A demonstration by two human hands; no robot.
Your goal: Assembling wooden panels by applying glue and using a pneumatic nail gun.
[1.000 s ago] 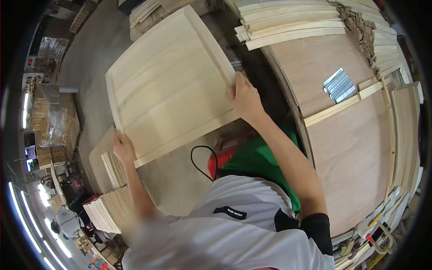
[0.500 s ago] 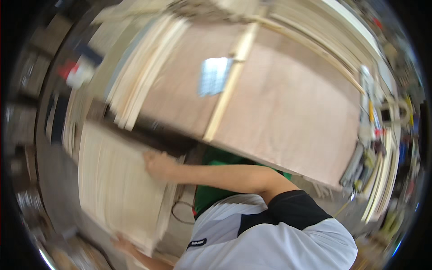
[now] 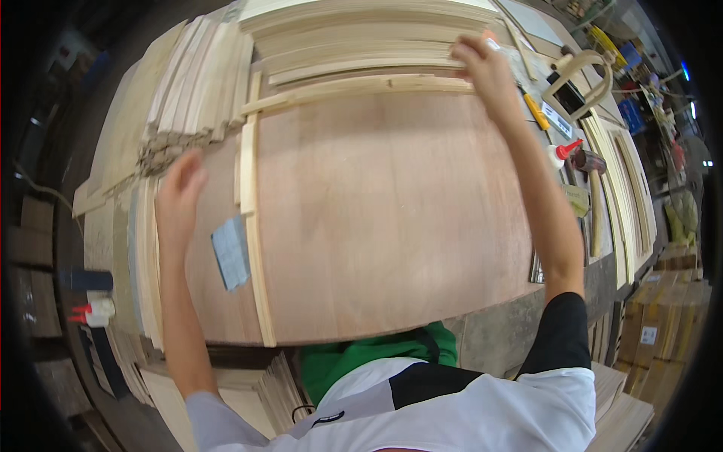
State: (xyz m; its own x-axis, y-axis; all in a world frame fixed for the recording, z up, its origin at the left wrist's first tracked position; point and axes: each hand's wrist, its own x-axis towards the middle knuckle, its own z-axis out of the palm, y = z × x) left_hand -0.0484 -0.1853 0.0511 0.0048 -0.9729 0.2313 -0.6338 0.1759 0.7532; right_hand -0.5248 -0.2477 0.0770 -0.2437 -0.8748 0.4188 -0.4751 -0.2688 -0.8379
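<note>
Both my arms reach out over a large reddish-brown plywood board (image 3: 392,203) on the workbench. My left hand (image 3: 183,181) hovers, slightly blurred, above the strips at the left, its fingers loosely stretched and nothing visible in them. Toward the far right corner, my right hand (image 3: 486,71) is raised by the end of a long wooden strip (image 3: 361,89), fingers apart and seemingly holding nothing. Another wooden strip (image 3: 260,279) runs from near to far across the board. Left of it lies a blue paper sheet (image 3: 230,252).
Stacked thin boards (image 3: 361,45) stand at the back, with a bundle of wood strips (image 3: 199,75) at the far left. On the right lie a yellow-handled tool (image 3: 536,111), a red-capped glue bottle (image 3: 561,153) and a hammer (image 3: 593,181). Cardboard boxes (image 3: 663,324) stand beyond the bench.
My view has swung from the stack of pale boards at the lower left to the bench. Both hands have left that stack and now reach forward, apart, over the plywood board.
</note>
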